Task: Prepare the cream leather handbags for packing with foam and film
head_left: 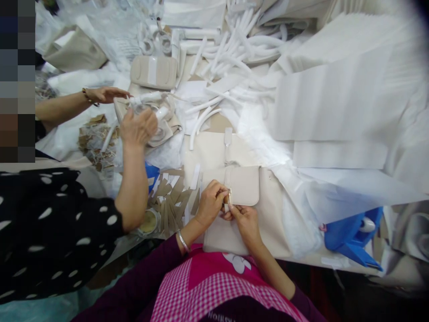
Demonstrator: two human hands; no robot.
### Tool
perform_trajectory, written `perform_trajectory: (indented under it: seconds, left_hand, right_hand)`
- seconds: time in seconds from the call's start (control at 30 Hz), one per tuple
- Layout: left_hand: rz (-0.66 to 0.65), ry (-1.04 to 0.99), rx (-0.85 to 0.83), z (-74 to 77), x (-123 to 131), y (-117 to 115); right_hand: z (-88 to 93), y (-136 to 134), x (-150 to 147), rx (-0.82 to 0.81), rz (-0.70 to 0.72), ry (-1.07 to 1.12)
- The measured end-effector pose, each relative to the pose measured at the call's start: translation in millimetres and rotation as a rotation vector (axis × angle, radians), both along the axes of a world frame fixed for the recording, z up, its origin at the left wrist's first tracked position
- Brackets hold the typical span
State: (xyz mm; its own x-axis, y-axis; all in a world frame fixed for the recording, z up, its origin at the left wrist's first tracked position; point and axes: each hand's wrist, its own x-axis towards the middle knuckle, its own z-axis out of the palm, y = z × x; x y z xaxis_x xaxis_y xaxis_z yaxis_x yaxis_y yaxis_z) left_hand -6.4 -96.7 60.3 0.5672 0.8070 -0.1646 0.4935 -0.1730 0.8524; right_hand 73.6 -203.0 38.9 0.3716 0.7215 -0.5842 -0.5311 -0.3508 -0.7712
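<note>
In front of me lies a cream handbag (pixel 246 181) with its flap side up. A narrow strap crosses the flap and carries a gold-coloured buckle (pixel 229 196). My left hand (pixel 211 201) is closed, thumb and fingers pinching at the buckle from the left. Just below it, the fingers of my right hand (pixel 248 223) are closed around the light strap end (pixel 226 208); some fingertips are hidden beneath it. A clear-wrapped strap piece (pixel 228 138) extends above the flap.
To the left, a co-worker's hands (pixel 137 125) are over another cream bag (pixel 164 138). Cardboard strips (pixel 170 201) lie beside a round tub (pixel 149 222). White foam tubes (pixel 234 49) are heaped at the back. White sheets (pixel 321 94) and a blue holder (pixel 351 237) are at right.
</note>
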Motion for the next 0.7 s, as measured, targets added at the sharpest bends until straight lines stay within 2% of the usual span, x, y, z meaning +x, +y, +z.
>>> perform_trajectory:
  seconds: [0.3,0.47,0.7]
  left_hand:
    - [0.048,-0.013,-0.149,1.9,2.1,3.3]
    - [0.103,-0.006,-0.066,4.4,4.0,-2.6]
    - [-0.022,0.211,0.100,2.7,9.0,-8.8]
  right_hand:
    - [7.2,0.2,4.1,-0.033,0.010,-0.042]
    - [6.1,-0.5,4.0,-0.016,0.002,-0.032]
    - [10.2,-1.3,3.1,-0.023,0.001,-0.023]
